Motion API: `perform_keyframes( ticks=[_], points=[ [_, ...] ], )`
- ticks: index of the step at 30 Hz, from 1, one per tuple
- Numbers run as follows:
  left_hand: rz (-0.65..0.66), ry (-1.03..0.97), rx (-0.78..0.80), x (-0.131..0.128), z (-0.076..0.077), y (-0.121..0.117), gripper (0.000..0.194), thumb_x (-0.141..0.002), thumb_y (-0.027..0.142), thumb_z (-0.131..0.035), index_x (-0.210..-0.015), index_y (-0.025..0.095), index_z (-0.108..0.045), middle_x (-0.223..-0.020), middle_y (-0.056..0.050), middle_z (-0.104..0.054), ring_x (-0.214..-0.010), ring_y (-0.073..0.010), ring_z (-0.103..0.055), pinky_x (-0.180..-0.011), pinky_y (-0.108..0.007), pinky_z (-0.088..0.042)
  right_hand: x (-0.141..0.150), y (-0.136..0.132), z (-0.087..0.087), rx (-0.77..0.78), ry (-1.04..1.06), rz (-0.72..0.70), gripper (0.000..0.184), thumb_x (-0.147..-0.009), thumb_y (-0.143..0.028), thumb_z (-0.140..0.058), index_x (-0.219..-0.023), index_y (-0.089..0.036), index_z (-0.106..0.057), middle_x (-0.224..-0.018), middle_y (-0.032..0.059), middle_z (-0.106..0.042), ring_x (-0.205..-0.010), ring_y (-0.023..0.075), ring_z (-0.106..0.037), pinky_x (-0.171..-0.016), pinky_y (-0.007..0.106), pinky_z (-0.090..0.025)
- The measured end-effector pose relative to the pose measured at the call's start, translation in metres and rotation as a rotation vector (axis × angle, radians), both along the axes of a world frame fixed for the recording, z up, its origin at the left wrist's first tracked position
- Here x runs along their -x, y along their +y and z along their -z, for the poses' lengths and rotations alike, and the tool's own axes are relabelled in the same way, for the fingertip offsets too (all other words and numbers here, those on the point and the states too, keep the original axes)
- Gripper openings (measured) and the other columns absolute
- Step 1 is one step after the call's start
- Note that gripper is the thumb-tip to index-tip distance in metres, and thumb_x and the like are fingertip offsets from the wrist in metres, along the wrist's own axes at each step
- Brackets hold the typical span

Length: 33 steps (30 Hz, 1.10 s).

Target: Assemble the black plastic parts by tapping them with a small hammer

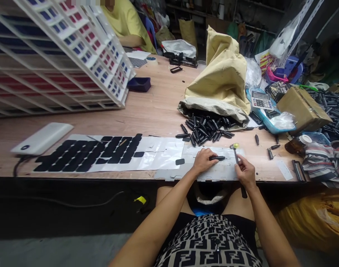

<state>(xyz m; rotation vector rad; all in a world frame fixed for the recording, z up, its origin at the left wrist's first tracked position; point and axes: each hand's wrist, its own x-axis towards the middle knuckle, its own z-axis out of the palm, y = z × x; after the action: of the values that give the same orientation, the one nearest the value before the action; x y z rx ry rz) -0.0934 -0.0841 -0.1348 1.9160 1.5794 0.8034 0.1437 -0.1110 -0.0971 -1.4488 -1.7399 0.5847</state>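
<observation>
The grey board (169, 174) lay along the near edge of the worktop (155, 115), and both hands worked over it, apart from each other. Above the board's middle, the left hand (204, 160) had its fingers closed on a slim black tube (219, 158). The right hand (246, 171), at the board's right end, gripped a small hammer (236, 154) by its handle.

The relation that mattered was between tube and hammer. The tube's long axis ran along the board's length, its free end pointing out of the left hand toward the right one. The hammer stood roughly crosswise to it, its yellowish head at the far end of the handle, off to the right of the tube and farther toward the board's far edge. The left hand was the nearer, being on the tube; the right was apart from it. Whether the hammer's head touched anything could not be told.

Beyond the board, a pile of similar tubes (204, 130) spilled from a beige sack (219, 81).
</observation>
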Motion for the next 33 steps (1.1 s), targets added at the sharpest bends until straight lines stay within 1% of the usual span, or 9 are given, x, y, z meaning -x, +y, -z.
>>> perform_keyframes(
  ticks=[3,6,10,14,20,24,28,31,33],
  points=[
    [0.0,-0.009,-0.001,0.0,0.001,0.0,0.021,-0.083,0.034,-0.076,-0.102,0.026,-0.078,-0.094,-0.002,-0.067,-0.098,-0.0235,-0.054,-0.091,-0.039,-0.043,0.016,-0.021,-0.009,-0.012,-0.047,-0.16,0.047,-0.083,-0.03,-0.059,-0.127,-0.021,-0.072,-0.076,0.0007,-0.064,-0.058,0.0119,-0.052,-0.06,0.025,-0.049],
    [-0.013,-0.017,0.0,-0.001,0.002,0.0,0.02,-0.083,0.034,-0.075,-0.101,0.026,-0.078,-0.092,-0.002,-0.067,-0.097,-0.0233,-0.054,-0.09,-0.039,-0.042,0.028,-0.032,-0.01,-0.049,-0.091,-0.208,0.046,-0.083,-0.027,-0.058,-0.126,-0.021,-0.073,-0.08,0.0032,-0.068,-0.062,0.0141,-0.056,-0.065,0.027,-0.052],
    [-0.022,-0.015,-0.004,-0.002,0.001,0.001,0.019,-0.083,0.034,-0.075,-0.1,0.027,-0.078,-0.09,-0.002,-0.067,-0.095,-0.0226,-0.054,-0.09,-0.039,-0.042,0.029,-0.034,-0.005,-0.028,-0.143,-0.18,0.045,-0.081,-0.025,-0.057,-0.123,-0.021,-0.074,-0.079,0.003,-0.07,-0.061,0.0138,-0.057,-0.068,0.027,-0.053],
    [-0.015,-0.024,-0.009,-0.001,0.0,0.0,0.018,-0.083,0.033,-0.075,-0.1,0.028,-0.079,-0.092,-0.002,-0.068,-0.097,-0.0234,-0.054,-0.09,-0.039,-0.042,0.025,-0.033,-0.005,-0.033,-0.096,-0.119,0.047,-0.082,-0.027,-0.058,-0.126,-0.02,-0.072,-0.079,0.0026,-0.068,-0.061,0.0135,-0.056,-0.065,0.027,-0.052],
    [-0.017,-0.018,-0.003,-0.001,0.002,0.0,0.018,-0.083,0.035,-0.075,-0.099,0.027,-0.078,-0.093,-0.002,-0.068,-0.097,-0.0237,-0.055,-0.09,-0.039,-0.042,0.02,-0.035,-0.002,-0.011,-0.102,-0.132,0.045,-0.08,-0.027,-0.058,-0.122,-0.019,-0.074,-0.075,0.0018,-0.066,-0.058,0.0127,-0.053,-0.062,0.026,-0.05],
    [-0.015,-0.007,-0.004,0.0,0.001,-0.001,0.018,-0.083,0.034,-0.075,-0.099,0.027,-0.078,-0.094,-0.002,-0.068,-0.099,-0.0243,-0.055,-0.09,-0.039,-0.043,0.008,-0.019,0.0,0.031,-0.082,-0.042,0.047,-0.082,-0.031,-0.058,-0.126,-0.019,-0.072,-0.073,-0.0008,-0.061,-0.054,0.0106,-0.047,-0.059,0.025,-0.047],
    [-0.031,-0.009,0.007,-0.001,0.001,-0.001,0.018,-0.082,0.034,-0.075,-0.099,0.027,-0.078,-0.094,-0.002,-0.068,-0.099,-0.0248,-0.054,-0.091,-0.04,-0.043,-0.008,0.017,0.004,0.037,-0.083,0.14,0.048,-0.077,-0.034,-0.059,-0.121,-0.018,-0.074,-0.067,-0.0029,-0.055,-0.056,0.0113,-0.046,-0.061,0.025,-0.045],
    [-0.023,-0.015,0.016,-0.001,0.001,-0.001,0.018,-0.083,0.034,-0.074,-0.099,0.027,-0.078,-0.093,-0.002,-0.068,-0.098,-0.0243,-0.054,-0.091,-0.039,-0.043,-0.016,0.039,0.01,0.096,0.027,0.214,0.053,-0.073,-0.036,-0.06,-0.119,-0.014,-0.073,-0.066,-0.0038,-0.052,-0.057,0.0116,-0.046,-0.061,0.025,-0.044],
    [-0.011,-0.015,0.014,0.001,0.002,-0.001,0.018,-0.083,0.033,-0.075,-0.099,0.027,-0.078,-0.094,-0.002,-0.069,-0.098,-0.0241,-0.054,-0.091,-0.039,-0.042,-0.018,0.045,0.014,0.123,0.115,0.231,0.056,-0.072,-0.037,-0.06,-0.12,-0.01,-0.072,-0.066,-0.004,-0.051,-0.057,0.0113,-0.044,-0.06,0.025,-0.043]
  ],
)
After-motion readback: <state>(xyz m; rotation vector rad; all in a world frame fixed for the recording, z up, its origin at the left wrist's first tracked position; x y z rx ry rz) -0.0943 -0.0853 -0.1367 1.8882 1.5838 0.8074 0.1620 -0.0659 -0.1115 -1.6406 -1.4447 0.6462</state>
